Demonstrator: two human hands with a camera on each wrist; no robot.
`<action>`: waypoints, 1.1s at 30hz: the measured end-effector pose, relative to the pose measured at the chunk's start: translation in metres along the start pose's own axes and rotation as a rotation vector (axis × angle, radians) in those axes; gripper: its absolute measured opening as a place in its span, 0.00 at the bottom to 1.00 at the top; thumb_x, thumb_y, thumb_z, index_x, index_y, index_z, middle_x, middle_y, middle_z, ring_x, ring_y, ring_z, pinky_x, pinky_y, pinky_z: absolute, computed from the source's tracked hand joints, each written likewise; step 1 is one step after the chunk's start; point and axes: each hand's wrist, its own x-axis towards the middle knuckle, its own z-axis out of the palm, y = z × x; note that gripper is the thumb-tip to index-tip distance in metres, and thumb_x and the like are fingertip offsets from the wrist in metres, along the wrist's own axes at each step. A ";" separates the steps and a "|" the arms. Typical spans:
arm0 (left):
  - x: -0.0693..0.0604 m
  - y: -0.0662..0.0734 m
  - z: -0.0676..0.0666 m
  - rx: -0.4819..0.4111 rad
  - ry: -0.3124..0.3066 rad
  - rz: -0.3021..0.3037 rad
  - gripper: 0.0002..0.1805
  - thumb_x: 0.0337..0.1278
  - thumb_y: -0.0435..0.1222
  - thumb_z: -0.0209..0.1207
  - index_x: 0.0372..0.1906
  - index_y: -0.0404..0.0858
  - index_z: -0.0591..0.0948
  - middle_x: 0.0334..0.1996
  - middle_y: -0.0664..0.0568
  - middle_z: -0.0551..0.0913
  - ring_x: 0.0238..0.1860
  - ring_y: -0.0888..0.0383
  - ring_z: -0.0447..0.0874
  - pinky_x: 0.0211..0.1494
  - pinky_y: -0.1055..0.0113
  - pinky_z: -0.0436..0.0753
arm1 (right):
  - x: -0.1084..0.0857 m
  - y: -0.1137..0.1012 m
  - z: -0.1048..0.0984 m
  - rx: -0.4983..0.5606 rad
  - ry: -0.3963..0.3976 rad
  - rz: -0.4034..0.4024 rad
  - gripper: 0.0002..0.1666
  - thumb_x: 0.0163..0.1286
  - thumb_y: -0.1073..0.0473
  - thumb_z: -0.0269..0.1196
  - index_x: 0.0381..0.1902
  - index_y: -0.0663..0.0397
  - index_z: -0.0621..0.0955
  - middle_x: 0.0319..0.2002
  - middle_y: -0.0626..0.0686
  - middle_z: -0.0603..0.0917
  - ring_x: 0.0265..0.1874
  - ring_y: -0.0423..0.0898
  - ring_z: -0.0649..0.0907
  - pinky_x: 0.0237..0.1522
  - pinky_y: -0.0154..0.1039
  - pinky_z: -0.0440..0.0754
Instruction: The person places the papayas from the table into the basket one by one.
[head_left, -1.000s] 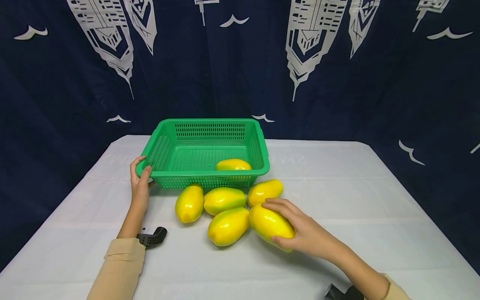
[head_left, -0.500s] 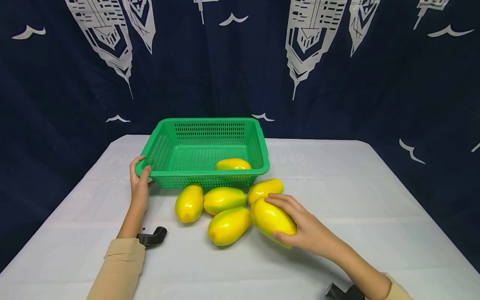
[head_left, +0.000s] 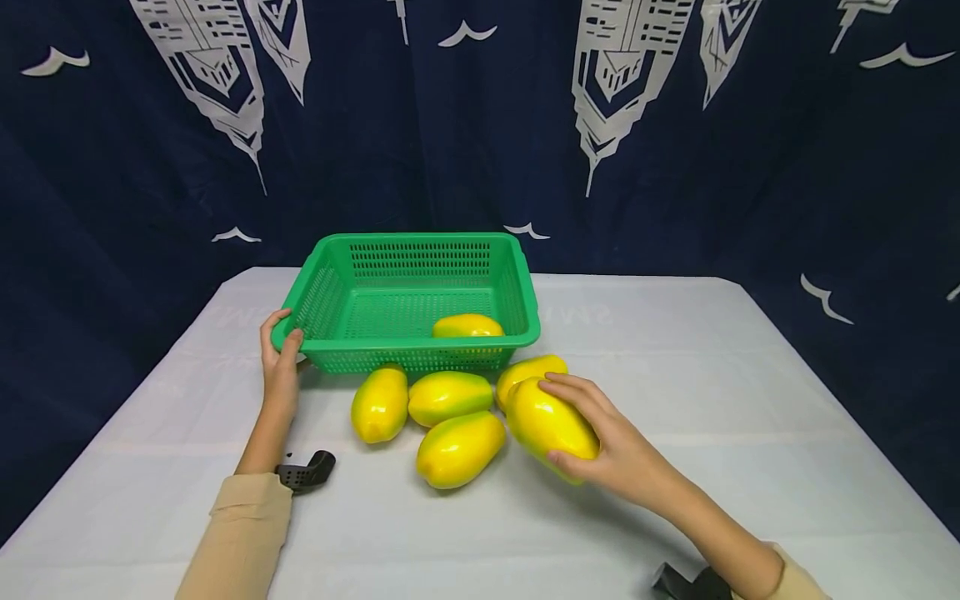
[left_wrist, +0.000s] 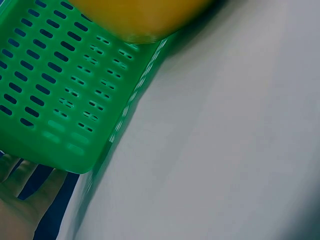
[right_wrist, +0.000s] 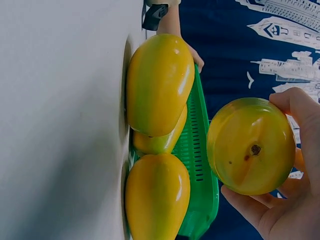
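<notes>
My right hand (head_left: 611, 450) grips a yellow papaya (head_left: 551, 429) with a greenish underside. In the right wrist view the held papaya (right_wrist: 252, 150) shows its stem end and is off the table. My left hand (head_left: 281, 367) holds the front left corner of a green plastic basket (head_left: 405, 343), thumb on the rim. One papaya (head_left: 468, 326) lies inside the basket, on the right. In front of it lie a papaya (head_left: 380, 404) at the left, one in the middle (head_left: 450, 398), one nearer me (head_left: 461, 450) and one at the right (head_left: 531, 371), partly hidden behind the held papaya.
A white cloth covers the table (head_left: 720, 375). Behind it hangs a dark blue curtain (head_left: 465, 125) with white printed shapes. Each wrist wears a black camera mount, the left one (head_left: 307, 472) beside the tan sleeve (head_left: 240, 525).
My right hand has raised the papaya a little and moved it slightly away from me, now overlapping the papaya behind. The left hand stays on the basket.
</notes>
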 end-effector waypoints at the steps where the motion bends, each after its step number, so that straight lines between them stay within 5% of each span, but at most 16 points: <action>1: 0.000 0.000 0.000 0.003 0.000 0.002 0.22 0.63 0.40 0.42 0.62 0.54 0.60 0.55 0.57 0.60 0.50 0.63 0.62 0.51 0.64 0.64 | 0.001 0.000 0.000 0.003 0.007 -0.003 0.41 0.53 0.58 0.66 0.63 0.37 0.64 0.64 0.46 0.63 0.62 0.53 0.66 0.51 0.55 0.72; 15: 0.001 0.002 0.002 0.004 0.000 0.002 0.21 0.64 0.40 0.42 0.62 0.54 0.59 0.50 0.59 0.63 0.49 0.61 0.64 0.49 0.62 0.65 | 0.013 -0.004 -0.004 0.028 0.053 -0.044 0.42 0.52 0.61 0.67 0.64 0.40 0.63 0.65 0.49 0.61 0.61 0.53 0.67 0.50 0.53 0.74; 33: 0.000 0.000 0.001 0.003 -0.005 -0.007 0.22 0.64 0.40 0.41 0.63 0.55 0.59 0.58 0.55 0.60 0.51 0.61 0.63 0.49 0.63 0.65 | 0.032 -0.004 -0.011 0.055 0.114 -0.073 0.41 0.53 0.64 0.65 0.65 0.46 0.63 0.65 0.51 0.61 0.62 0.53 0.65 0.53 0.56 0.72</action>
